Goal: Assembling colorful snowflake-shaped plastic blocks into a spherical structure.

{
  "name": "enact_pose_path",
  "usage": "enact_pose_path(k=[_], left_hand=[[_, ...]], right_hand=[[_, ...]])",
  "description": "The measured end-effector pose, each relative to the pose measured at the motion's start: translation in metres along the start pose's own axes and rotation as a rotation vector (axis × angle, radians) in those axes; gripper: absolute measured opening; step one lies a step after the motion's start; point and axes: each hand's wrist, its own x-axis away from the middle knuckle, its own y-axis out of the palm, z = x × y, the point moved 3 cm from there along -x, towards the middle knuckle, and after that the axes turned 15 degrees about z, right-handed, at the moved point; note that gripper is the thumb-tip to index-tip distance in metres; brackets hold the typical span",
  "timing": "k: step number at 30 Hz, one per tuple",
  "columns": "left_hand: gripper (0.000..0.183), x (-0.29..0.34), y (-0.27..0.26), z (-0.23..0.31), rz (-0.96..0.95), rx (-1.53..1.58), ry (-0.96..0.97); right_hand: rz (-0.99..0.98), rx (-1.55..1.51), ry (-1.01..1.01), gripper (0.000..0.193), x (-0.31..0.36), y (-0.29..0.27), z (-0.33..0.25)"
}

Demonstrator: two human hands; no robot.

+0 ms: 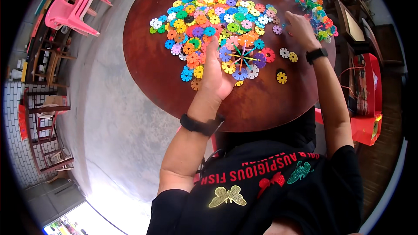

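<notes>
My left hand (217, 76) is over the near part of the round table, holding a wheel-shaped build (242, 57) of slotted plastic flower discs. The build has coloured spokes and a ring of purple, yellow, white and blue discs. Behind and left of it spreads a big heap of loose discs (204, 17) in many colours. Over at the table's right side, my right hand (300, 26) is bent down beside a cluster of see-through coloured pieces (324, 24). Its fingertips are mostly hidden, so whether they pinch a piece does not show.
A few loose discs (281, 78) lie on the dark red-brown table (148, 65) near the build. Pink stacked plastic stools (74, 8) stand on the floor at left. A red bag (368, 87) is at my right, beside the table, and wooden chairs (48, 135) line the left wall.
</notes>
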Motion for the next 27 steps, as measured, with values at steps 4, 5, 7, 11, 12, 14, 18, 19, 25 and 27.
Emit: enact_pose_path(k=[4, 5, 7, 11, 12, 14, 18, 19, 25, 27], left_hand=[[0.052, 0.005, 0.001, 0.0, 0.018, -0.096, 0.041], [0.041, 0.005, -0.001, -0.002, 0.052, -0.055, -0.002], [0.041, 0.006, 0.001, -0.003, 0.065, -0.104, 0.026], [0.041, 0.008, 0.001, -0.004, 0.073, -0.17, 0.048], [0.042, 0.008, 0.001, -0.004, 0.046, -0.178, 0.043], [0.041, 0.006, 0.002, -0.004, 0.016, -0.193, 0.042], [0.038, 0.006, 0.004, -0.006, -0.034, -0.214, 0.042], [0.035, 0.006, 0.004, -0.007, -0.044, -0.23, 0.07], [0.031, 0.008, 0.004, -0.006, 0.008, -0.251, 0.067], [0.03, 0.009, 0.003, -0.006, 0.031, -0.264, 0.068]], right_hand=[[-0.003, -0.543, 0.28, 0.017, 0.032, -0.046, -0.044], [0.051, -0.703, 0.278, 0.017, 0.042, -0.05, -0.05], [-0.04, -0.887, 0.399, 0.013, 0.055, -0.056, -0.062], [-0.114, -1.021, 0.391, 0.008, 0.063, -0.062, -0.082], [-0.113, -1.024, 0.393, 0.008, 0.063, -0.064, -0.086], [-0.108, -0.996, 0.367, 0.004, 0.062, -0.069, -0.094], [-0.112, -1.027, 0.398, 0.003, 0.064, -0.07, -0.104], [-0.101, -1.004, 0.368, 0.003, 0.064, -0.071, -0.106], [-0.112, -0.933, 0.326, 0.003, 0.063, -0.072, -0.113], [-0.097, -0.909, 0.293, 0.004, 0.064, -0.072, -0.115]])
